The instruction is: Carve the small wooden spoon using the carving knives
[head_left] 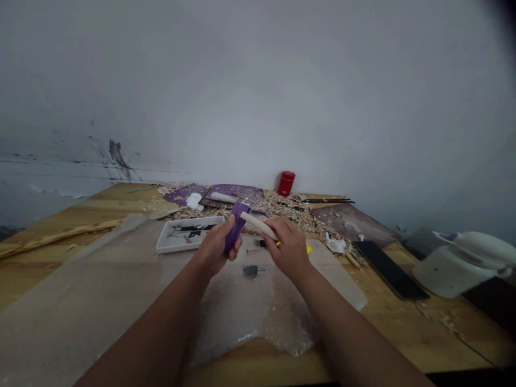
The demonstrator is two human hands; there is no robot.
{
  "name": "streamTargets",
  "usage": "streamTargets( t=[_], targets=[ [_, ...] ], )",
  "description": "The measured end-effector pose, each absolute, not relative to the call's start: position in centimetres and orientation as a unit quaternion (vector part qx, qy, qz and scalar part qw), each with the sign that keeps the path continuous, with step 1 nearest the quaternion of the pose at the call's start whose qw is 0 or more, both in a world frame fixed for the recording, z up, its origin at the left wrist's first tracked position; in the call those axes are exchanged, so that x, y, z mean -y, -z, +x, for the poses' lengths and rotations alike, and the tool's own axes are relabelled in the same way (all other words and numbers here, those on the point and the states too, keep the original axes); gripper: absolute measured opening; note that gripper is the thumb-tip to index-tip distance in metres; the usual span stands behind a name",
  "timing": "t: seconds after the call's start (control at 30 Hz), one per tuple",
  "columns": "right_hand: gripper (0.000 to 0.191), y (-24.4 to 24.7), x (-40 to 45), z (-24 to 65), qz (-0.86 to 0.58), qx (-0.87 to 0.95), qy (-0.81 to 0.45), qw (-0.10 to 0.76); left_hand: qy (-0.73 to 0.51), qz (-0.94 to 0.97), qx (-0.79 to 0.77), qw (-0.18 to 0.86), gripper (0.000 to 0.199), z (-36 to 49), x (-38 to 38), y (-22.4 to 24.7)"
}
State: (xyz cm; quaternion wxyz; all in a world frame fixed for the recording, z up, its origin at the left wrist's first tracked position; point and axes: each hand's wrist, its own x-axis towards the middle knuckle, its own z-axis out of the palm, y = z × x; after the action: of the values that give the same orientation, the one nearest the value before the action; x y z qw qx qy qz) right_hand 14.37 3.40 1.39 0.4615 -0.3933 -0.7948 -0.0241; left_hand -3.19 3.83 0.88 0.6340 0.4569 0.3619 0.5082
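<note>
My left hand (217, 248) is closed around a flat purple strip (235, 232), which it holds upright and slightly tilted above the plastic sheet. A pale wooden stick (259, 224) is gripped in my right hand (289, 248), its far end pointing left and meeting or nearly meeting the purple strip. Below and between the hands, a dark cone-shaped bit with a thin shank (250, 271) lies on the clear plastic sheet (133, 301). Just left of my left hand is a white tray (171, 250) with small tools inside.
Wood shavings (298, 217) cover the back of the wooden table (278, 365). A red can (286, 183) stands by the wall. On the right are a black phone (391, 270) and a white lidded container (451, 271). A long wooden stick (60, 235) lies at left.
</note>
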Motion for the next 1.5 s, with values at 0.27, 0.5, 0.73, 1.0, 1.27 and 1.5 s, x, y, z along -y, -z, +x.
streamTargets(
  t=[0.27, 0.5, 0.73, 1.0, 1.27, 1.5],
  targets=[
    [0.011, -0.6, -4.2, 14.3, -0.399, 0.808, 0.032, 0.432, -0.54, 0.458, -0.262, 0.656, 0.022, -2.9, -2.5, -2.1],
    [0.011, -0.3, -4.1, 13.9, -0.409, 0.82, 0.047, 0.397, -0.554, 0.455, -0.259, 0.648, 0.014, -2.8, -2.3, -2.5],
    [0.026, -0.5, -4.4, 14.1, -0.415, 0.842, -0.029, 0.345, -0.613, 0.413, -0.327, 0.589, 0.017, -2.7, -3.5, -1.8],
    [0.023, -0.5, -4.4, 14.5, -0.387, 0.721, -0.296, 0.494, -0.655, 0.32, -0.375, 0.573, 0.016, -3.3, -4.5, -1.1],
    [0.025, -0.9, -4.8, 14.1, -0.353, 0.533, -0.429, 0.639, -0.567, 0.376, -0.406, 0.61, 0.015, -2.5, -4.0, -0.8],
    [0.02, -0.6, -5.3, 14.3, -0.341, 0.46, -0.469, 0.672, -0.476, 0.484, -0.379, 0.629, 0.02, -1.3, -3.2, 0.0]
  ],
)
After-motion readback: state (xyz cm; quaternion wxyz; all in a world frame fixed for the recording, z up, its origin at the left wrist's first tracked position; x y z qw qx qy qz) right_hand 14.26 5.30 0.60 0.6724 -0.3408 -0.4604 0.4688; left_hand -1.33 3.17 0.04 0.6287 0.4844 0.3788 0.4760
